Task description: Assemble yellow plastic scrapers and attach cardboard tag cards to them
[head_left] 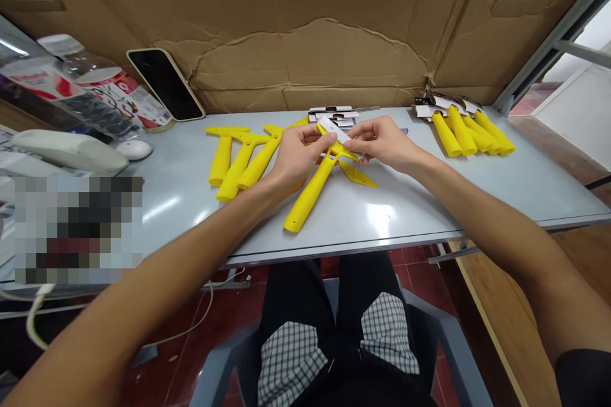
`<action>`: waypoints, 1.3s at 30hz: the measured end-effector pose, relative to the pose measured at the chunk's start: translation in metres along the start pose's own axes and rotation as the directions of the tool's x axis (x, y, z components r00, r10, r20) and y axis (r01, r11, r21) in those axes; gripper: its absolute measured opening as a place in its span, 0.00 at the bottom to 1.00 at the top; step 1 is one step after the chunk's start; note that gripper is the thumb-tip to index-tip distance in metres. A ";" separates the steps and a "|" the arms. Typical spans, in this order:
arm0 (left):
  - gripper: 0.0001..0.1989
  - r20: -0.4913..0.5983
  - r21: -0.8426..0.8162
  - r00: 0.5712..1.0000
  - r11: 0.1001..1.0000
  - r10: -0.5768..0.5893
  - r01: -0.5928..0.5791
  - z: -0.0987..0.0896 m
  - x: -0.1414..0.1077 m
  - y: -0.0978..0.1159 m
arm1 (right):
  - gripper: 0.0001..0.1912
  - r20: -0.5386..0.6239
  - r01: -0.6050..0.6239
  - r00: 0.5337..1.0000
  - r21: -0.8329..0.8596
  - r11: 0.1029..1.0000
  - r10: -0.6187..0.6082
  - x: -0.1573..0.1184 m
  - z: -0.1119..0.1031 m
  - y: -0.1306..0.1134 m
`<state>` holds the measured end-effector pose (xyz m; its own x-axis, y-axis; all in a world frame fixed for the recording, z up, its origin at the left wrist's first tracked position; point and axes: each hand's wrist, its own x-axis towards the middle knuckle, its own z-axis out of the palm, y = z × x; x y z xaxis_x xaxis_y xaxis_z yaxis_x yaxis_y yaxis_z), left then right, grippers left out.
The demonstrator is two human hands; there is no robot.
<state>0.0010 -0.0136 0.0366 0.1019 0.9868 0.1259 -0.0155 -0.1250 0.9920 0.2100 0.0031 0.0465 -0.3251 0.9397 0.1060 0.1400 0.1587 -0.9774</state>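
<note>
A yellow T-shaped scraper (312,194) lies at a slant in front of me, its round handle pointing down-left toward the table's front edge. My left hand (300,152) grips its wide head, thumb on top. Against that head is a white card (334,129), and my right hand (379,142) pinches the card's right end with the fingers closed. Just below the right hand lies a loose yellow flat piece (359,175). More yellow T-shaped scrapers (242,165) lie in a row left of my left hand. My fingers partly hide the scraper's head.
White cards (334,116) are stacked behind my hands. Several yellow scrapers with cards (458,130) lie at the back right. A phone (167,84), plastic bottles (121,92) and a white mouse (134,149) stand or lie at the left. Cardboard (305,25) walls the table's back.
</note>
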 end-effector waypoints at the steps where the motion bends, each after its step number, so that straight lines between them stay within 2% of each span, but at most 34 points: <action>1: 0.18 0.002 0.006 1.000 1.000 0.007 -0.007 0.000 -0.001 0.000 | 0.17 0.002 -0.001 1.000 -0.006 1.000 0.001 0.000 0.001 0.001; 6: 0.14 -0.026 0.011 0.999 1.000 -0.021 0.021 0.005 -0.003 0.001 | 0.19 0.014 -0.013 1.000 0.010 1.000 0.012 0.001 0.003 0.004; 13: 0.14 -0.065 -0.026 0.997 0.999 -0.049 0.048 0.005 -0.001 0.003 | 0.13 0.082 -0.031 0.996 0.034 0.999 0.028 0.000 -0.004 0.001; 23: 0.15 -0.033 0.007 0.999 1.000 0.005 -0.005 0.003 -0.002 0.003 | 0.19 0.025 -0.039 0.999 0.032 0.999 0.038 0.000 0.002 0.004; 29: 0.13 -0.056 0.029 0.998 0.999 -0.014 0.016 0.004 -0.003 0.004 | 0.20 0.002 -0.055 0.998 0.028 0.998 0.055 0.000 0.005 0.002; 32: 0.12 -0.080 0.021 0.997 1.000 -0.018 0.019 0.003 -0.001 0.003 | 0.18 0.000 -0.077 0.997 0.043 0.996 0.078 -0.001 0.005 -0.001; 35: 0.12 -0.112 -0.010 0.994 1.000 -0.014 0.013 0.001 0.002 0.003 | 0.16 0.063 -0.127 0.991 0.096 0.987 0.121 -0.002 0.003 -0.003; 37: 0.13 -0.129 -0.035 0.992 0.999 -0.007 0.003 0.000 0.004 0.002 | 0.14 0.101 -0.135 0.988 0.149 0.980 0.121 -0.001 0.000 -0.002; 39: 0.13 -0.135 -0.067 0.991 0.998 -0.011 0.002 0.000 0.005 0.002 | 0.11 0.090 -0.112 0.991 0.189 0.975 0.096 0.000 -0.001 -0.001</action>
<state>0.0014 -0.0085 0.0391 -0.0335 0.9930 0.1137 -0.0815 -0.1161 0.9899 0.2112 0.0033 0.0476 -0.3928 0.9196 -0.0056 -0.0041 -0.0079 -1.0000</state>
